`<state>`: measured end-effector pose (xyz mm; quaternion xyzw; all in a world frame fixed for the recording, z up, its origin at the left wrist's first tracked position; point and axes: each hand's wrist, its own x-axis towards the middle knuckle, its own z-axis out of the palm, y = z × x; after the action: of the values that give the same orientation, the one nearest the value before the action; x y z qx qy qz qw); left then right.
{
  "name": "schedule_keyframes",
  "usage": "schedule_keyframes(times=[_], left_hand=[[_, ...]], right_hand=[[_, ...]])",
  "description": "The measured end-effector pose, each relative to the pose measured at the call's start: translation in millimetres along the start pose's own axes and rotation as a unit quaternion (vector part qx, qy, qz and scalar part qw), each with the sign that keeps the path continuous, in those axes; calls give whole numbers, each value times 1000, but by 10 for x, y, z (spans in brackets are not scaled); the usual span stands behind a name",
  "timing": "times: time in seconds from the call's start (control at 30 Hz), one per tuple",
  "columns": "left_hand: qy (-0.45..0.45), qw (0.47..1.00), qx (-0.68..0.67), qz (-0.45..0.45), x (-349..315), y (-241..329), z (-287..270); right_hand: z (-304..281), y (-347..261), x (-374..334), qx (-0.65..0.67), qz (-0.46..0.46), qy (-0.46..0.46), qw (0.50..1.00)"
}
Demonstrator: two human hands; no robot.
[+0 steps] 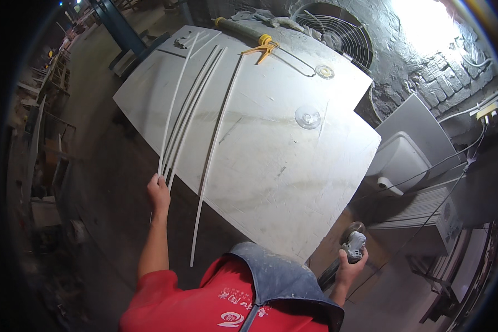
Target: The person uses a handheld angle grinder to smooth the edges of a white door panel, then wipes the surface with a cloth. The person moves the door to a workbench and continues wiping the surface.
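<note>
My left hand [159,191] is closed on the near end of a thin white strip [174,105] that lies across the left part of a pale worktable [271,177]. Beside it run more slim white strips [192,99], their near ends by the table's edge. Another white strip [218,133] lies farther right and juts out past the near edge. Off the table's right corner, my right hand [350,265] grips an angle grinder [355,244], its round disc at the far end. Whether the disc is spinning, I cannot tell.
A caulking gun [254,41] with a yellow handle lies at the table's far side, near two round discs [307,117]. Behind stands a large caged fan [337,36]. To the right are a white basin [398,160], stacked panels [420,216] and hanging cables [454,191].
</note>
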<state>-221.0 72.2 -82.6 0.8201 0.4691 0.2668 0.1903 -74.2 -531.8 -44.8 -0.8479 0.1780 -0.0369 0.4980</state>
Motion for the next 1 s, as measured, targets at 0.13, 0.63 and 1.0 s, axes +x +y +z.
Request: schedule_keyframes(times=[0.13, 0.63, 1.0], left_hand=[[-6, 999, 22, -47, 86, 52, 58], [-42, 986, 79, 142, -106, 481, 350], [-346, 838, -318, -278, -127, 726, 644]], right_hand=[[12, -163, 1, -26, -11, -8, 1000], [-61, -74, 10, -10, -3, -14, 1000], [-46, 69, 16, 17, -4, -8, 1000]])
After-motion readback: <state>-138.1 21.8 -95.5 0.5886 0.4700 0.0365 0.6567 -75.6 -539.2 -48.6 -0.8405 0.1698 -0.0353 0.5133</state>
